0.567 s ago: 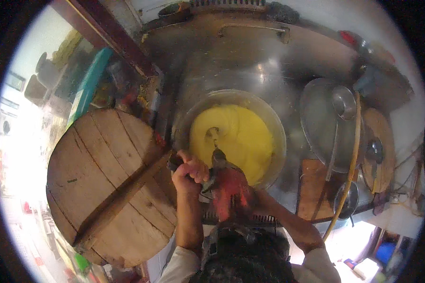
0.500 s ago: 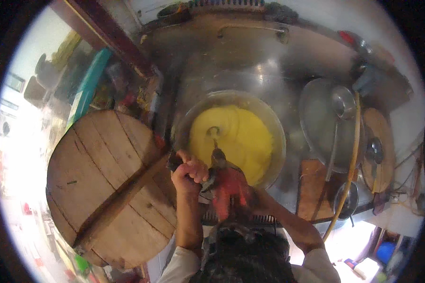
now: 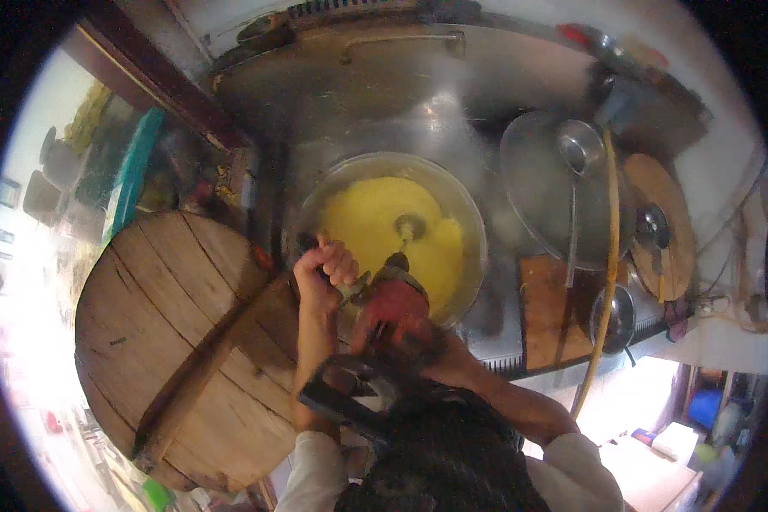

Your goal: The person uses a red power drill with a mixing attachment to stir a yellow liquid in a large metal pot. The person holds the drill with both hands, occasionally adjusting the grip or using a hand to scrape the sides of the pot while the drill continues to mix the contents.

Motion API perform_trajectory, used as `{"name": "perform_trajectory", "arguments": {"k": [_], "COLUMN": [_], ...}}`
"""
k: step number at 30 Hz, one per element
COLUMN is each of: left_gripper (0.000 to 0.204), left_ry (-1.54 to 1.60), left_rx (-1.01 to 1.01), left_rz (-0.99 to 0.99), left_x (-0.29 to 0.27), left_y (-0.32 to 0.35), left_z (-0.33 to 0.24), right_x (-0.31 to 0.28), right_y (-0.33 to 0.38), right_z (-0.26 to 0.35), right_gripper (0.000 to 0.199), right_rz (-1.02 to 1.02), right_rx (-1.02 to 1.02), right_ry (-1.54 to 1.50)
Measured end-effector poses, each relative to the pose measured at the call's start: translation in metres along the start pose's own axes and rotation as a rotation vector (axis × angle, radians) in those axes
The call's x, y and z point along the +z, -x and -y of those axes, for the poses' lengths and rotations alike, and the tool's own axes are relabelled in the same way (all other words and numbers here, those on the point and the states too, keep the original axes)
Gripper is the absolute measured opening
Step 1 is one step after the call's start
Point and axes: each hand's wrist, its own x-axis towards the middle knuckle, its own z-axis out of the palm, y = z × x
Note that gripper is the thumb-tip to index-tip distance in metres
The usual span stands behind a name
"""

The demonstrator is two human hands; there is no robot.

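Observation:
A red and dark hand-held electric drill (image 3: 397,305) with a whisk-like mixing head (image 3: 409,226) points into a large round metal pot (image 3: 480,247). The head dips into a thick yellow mixture (image 3: 371,198), a little right of the pot's middle. My left hand (image 3: 326,269) is closed in a fist around the drill's side handle, over the pot's near left rim. My right hand (image 3: 420,343) grips the drill's body at the rear; most of its fingers are hidden and blurred. Below it, a black loop-shaped part (image 3: 346,397) crosses my left forearm.
A round wooden lid (image 3: 136,341) with a thick crossbar lies left of the pot. To the right are a wide metal pan (image 3: 529,192), a long-handled ladle (image 3: 580,149), a yellowish hose (image 3: 613,256), a brown board (image 3: 542,299) and a round wooden board (image 3: 674,205). A metal wall stands behind.
The mixing head has moved from the left part of the mixture to right of the middle. The drill has tilted, and its black loop-shaped part now shows. The whole view has shifted.

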Motion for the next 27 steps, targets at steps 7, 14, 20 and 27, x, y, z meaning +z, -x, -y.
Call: {"name": "perform_trajectory", "arguments": {"k": [7, 14, 20, 27], "left_gripper": [0.009, 0.036, 0.043, 0.052], "left_ry": [-0.309, -1.171, -1.958, -2.013], "left_rx": [-0.11, 0.459, 0.144, -0.557], "left_rz": [-0.058, -0.198, -0.251, -0.44], "left_x": [0.036, 0.054, -0.081, -0.161], "left_y": [-0.012, -0.019, 0.048, 0.21], "left_z": [-0.003, -0.016, 0.012, 0.107], "right_x": [0.014, 0.001, -0.011, -0.019], "right_y": [0.043, 0.055, 0.054, 0.038], "right_z": [0.024, 0.044, 0.038, 0.045], "right_gripper": [0.039, 0.021, 0.032, 0.035], "right_rz": [0.011, 0.084, 0.024, 0.077], "right_rx": [0.139, 0.377, 0.361, 0.336], "right_ry": [-0.143, -0.911, -1.28, -1.562]}}
